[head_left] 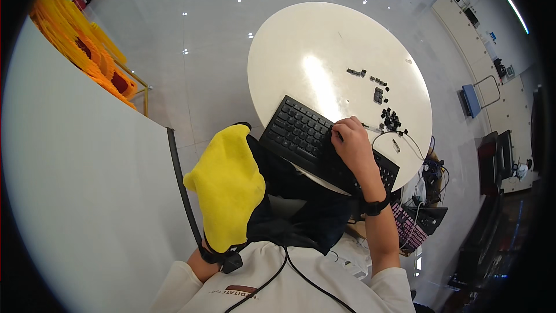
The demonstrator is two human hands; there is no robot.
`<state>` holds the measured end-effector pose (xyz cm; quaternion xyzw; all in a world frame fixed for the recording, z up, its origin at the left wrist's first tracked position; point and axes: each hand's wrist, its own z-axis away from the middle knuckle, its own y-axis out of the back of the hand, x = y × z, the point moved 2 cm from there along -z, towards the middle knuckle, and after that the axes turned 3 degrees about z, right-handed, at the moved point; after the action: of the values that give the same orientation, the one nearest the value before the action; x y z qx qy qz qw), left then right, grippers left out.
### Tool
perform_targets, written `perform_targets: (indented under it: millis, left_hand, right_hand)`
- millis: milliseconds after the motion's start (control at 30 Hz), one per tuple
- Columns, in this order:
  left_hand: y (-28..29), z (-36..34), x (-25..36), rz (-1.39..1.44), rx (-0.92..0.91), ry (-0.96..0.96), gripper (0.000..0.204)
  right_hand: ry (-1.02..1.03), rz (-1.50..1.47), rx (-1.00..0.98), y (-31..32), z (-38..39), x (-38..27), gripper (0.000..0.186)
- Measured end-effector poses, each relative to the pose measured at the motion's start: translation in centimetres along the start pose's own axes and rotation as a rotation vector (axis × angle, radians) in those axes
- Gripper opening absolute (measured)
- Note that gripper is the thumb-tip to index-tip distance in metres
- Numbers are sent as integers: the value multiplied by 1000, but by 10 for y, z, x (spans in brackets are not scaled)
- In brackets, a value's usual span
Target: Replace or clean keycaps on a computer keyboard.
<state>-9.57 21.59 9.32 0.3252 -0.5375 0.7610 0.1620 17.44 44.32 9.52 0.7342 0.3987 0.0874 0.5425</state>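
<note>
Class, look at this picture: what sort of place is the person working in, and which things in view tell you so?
Probably an office or workshop hall. A round white table stands on a wide glossy floor, the right hand rests on a black keyboard with loose keycaps beside it, and a cart stands nearby.

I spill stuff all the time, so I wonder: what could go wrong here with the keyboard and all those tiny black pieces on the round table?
The small black keycaps lie loose on the round white table, some near its right edge; a sweep of the right hand might knock them onto the floor. The black keyboard hangs partly over the table's near edge, so pressing hard could perhaps tip it. The left hand, in a yellow glove, is off the keyboard, not steadying it.
</note>
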Motion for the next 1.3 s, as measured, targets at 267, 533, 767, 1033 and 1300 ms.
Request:
perform_targets:
  millis: [267, 533, 767, 1033, 1300]
  left_hand:
    - [1, -1, 0, -8, 0, 3, 54]
    - [4, 1, 0, -13, 0, 3, 54]
    - [3, 3, -1, -16, 0, 3, 55]
    - [5, 2, 0, -14, 4, -3, 55]
    - [4, 2, 0, -20, 1, -1, 56]
  right_hand:
    - [16, 29, 44, -3, 3, -1, 12]
    - [25, 34, 28, 1, 1, -2, 12]
    - [51, 72, -43, 0, -1, -1, 10]
    - [44, 138, -109, 0, -4, -2, 9]
    - [40, 218, -168, 0, -10, -8, 4]
